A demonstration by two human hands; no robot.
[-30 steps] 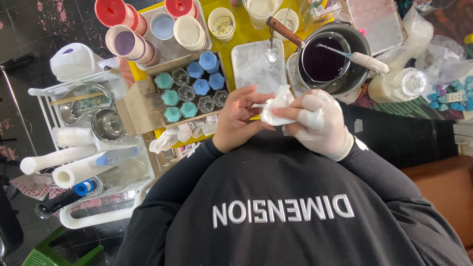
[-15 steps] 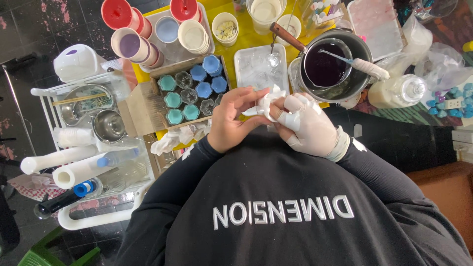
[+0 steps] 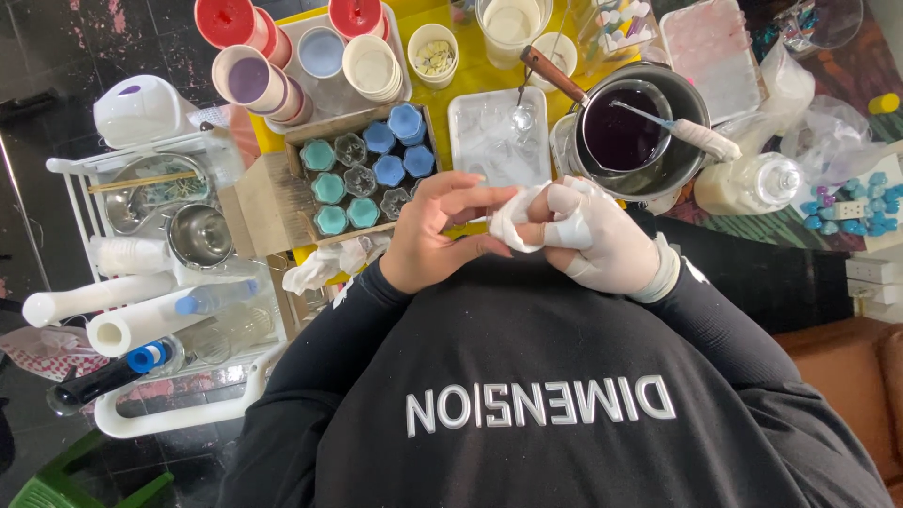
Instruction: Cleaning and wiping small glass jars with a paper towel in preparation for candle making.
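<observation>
The crumpled white paper tissue (image 3: pixel 515 224) now sits lower, nearer the black shirt (image 3: pixel 546 395). Bare left hand (image 3: pixel 435 235) fingertips pinch it; white-gloved right hand (image 3: pixel 602 240) curls around it, wiping.

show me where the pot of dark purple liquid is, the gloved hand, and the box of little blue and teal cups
pot of dark purple liquid (image 3: pixel 684 141), head view, on its metal rim at the right.
gloved hand (image 3: pixel 602 240), head view, back of the hand.
box of little cups (image 3: pixel 320 132), head view, on its cardboard wall.

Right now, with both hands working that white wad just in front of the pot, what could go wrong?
The metal pot of dark purple liquid sits close behind the gloved right hand; a backward jerk might knock its wooden handle or the stirrer leaning in it. The white tissue, pinched by the bare left hand, could tear or drop onto the clear tray.
</observation>
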